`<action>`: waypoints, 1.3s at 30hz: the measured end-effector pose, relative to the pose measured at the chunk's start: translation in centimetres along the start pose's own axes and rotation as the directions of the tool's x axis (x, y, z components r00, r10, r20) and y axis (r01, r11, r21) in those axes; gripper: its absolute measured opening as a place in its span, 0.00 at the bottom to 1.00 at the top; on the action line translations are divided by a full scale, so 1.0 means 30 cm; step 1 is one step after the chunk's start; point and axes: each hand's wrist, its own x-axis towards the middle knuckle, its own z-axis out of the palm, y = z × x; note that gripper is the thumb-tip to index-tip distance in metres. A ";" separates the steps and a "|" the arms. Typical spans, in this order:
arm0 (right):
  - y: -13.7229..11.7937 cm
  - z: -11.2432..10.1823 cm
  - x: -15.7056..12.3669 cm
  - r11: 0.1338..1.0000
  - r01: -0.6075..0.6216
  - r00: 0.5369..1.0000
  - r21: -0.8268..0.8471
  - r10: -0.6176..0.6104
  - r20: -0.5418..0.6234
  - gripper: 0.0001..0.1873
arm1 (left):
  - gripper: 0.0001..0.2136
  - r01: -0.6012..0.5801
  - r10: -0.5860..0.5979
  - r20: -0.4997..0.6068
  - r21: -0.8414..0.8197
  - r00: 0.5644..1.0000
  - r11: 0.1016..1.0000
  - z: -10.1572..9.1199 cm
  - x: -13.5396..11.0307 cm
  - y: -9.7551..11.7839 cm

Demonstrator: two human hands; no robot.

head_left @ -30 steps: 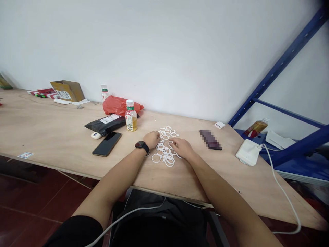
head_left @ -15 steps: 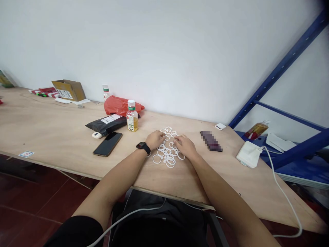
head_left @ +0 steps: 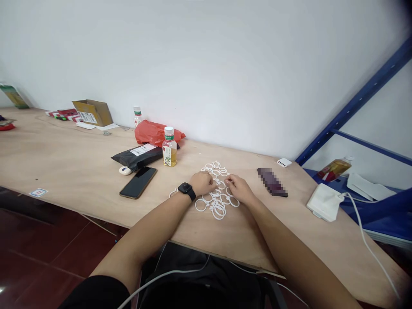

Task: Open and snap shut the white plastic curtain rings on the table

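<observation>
Thin white plastic rings lie in a loose, overlapping pile on the wooden table in front of me. My left hand, below a black watch, is closed at the left side of the pile, its curled fingers pinching at a white ring. Opposite it, my right hand has its thumb and fingers pressed together at the right edge of the rings. The fingertips partly hide what they grip. Another white ring lies apart, left of my watch.
To the left are a phone, a white mouse-like item, a black parcel, a drink bottle and a red bag. On the right lie a blurred dark item, a white charger and a blue frame.
My left hand has curled in more and turned its back up. A ring now shows left of my watch. The view has shifted slightly, moving everything right and down.
</observation>
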 end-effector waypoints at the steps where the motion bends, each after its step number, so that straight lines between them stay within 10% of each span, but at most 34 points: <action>1: -0.003 0.000 0.004 1.000 -0.007 1.000 0.005 0.007 0.020 0.09 | 0.16 0.037 -0.037 0.000 0.008 0.999 0.999 -0.002 0.001 0.000; 9: -0.036 0.014 0.004 0.991 0.065 0.991 -0.115 -0.050 0.128 0.07 | 0.18 0.186 -0.186 -0.005 0.015 0.983 0.982 -0.004 -0.004 0.007; 20: -0.048 -0.014 -0.017 0.976 0.085 0.996 -0.200 -0.090 -0.018 0.13 | 0.11 0.191 -0.191 -0.041 -0.008 0.981 0.982 0.013 0.000 0.004; 39: -0.077 0.035 -0.020 0.936 -0.013 0.970 0.351 0.096 -0.222 0.13 | 0.09 -0.113 0.074 -0.245 -0.149 0.967 0.982 0.007 -0.009 0.019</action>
